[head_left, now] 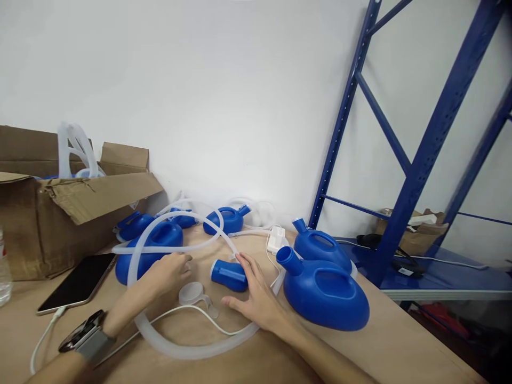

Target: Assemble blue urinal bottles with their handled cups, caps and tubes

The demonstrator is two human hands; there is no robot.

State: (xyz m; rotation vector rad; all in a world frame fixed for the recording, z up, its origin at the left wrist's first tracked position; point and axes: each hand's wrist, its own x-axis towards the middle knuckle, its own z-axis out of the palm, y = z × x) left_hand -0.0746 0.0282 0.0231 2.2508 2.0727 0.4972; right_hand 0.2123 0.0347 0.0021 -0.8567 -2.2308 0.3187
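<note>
My left hand (172, 273) is closed, its fingers curled above the table beside a clear plastic cap with a strap (192, 293). What its fingertips hold, if anything, is hidden. Fingers spread, my right hand (256, 296) is open at the right side of a small blue plastic piece with a pale rim (229, 274), which lies on its side. A translucent hose (192, 349) loops around both hands and runs up behind them. Right of my right hand sits a blue plastic bottle with handle and spout (326, 296); a similar blue bottle (320, 248) stands behind it.
More blue bottles (228, 220) lie toward the wall. An open cardboard box (24, 229) with hoses stands left, near a phone (78, 282) on a white cable. A white power adapter (276, 239) is at the back, and a blue metal rack (416, 176) rises on the right.
</note>
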